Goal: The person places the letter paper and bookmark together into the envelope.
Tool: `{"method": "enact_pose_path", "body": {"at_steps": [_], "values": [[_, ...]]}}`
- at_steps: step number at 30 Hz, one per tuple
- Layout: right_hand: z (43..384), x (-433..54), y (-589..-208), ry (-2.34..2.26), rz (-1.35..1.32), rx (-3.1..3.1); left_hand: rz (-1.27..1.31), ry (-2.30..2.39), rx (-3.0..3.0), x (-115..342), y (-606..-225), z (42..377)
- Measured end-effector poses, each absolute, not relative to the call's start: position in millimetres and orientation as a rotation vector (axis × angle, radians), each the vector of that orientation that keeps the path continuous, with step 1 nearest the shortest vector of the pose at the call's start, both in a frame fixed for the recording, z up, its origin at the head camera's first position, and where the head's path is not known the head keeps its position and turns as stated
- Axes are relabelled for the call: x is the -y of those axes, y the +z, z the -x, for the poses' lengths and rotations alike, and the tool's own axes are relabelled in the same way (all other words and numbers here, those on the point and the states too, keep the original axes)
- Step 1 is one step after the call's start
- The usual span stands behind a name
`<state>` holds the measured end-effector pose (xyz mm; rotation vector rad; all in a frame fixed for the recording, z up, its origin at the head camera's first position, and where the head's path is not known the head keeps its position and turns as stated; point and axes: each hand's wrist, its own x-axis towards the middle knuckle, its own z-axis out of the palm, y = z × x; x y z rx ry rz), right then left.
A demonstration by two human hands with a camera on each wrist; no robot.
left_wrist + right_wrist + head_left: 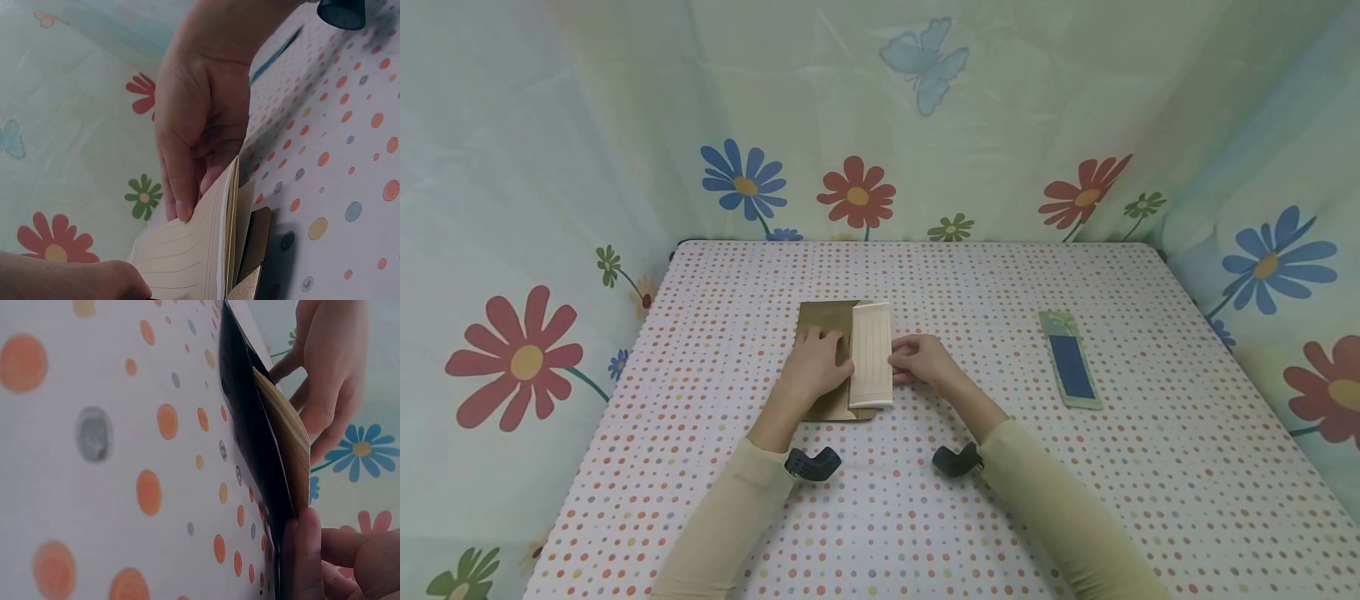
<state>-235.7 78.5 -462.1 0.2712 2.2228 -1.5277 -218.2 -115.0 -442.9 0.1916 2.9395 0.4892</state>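
In the head view a small notebook (pixel 872 354) with lined cream pages lies on a dotted tabletop, its gold-brown cover (pixel 826 317) spread to the left. My left hand (pixel 816 364) rests on that cover, thumb at the left side of the lined pages. At their right edge, my right hand (pixel 927 360) pinches the notebook between thumb and fingers. The left wrist view has the lined pages (pixel 178 253) tilted up, with the right hand (pixel 200 119) against them. Seen from the right wrist, fingers (pixel 307 544) grip the notebook's edge, and dark cover parts stand below the pages.
To the right on the dotted table (pixel 970 517) lies a slim green-edged packet (pixel 1072 362) with a dark blue panel. Flower-printed curtains (pixel 1000 125) hang behind the table and on both sides. A black wrist device (pixel 812 463) sits on each forearm.
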Motion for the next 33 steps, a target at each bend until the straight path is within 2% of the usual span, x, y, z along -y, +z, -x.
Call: {"method": "enact_pose_path", "body": {"at_steps": [33], "values": [[235, -63, -461, -1.475, -0.129, -2.317, -0.208, 0.485, -2.933, 117, -440, 217]]}}
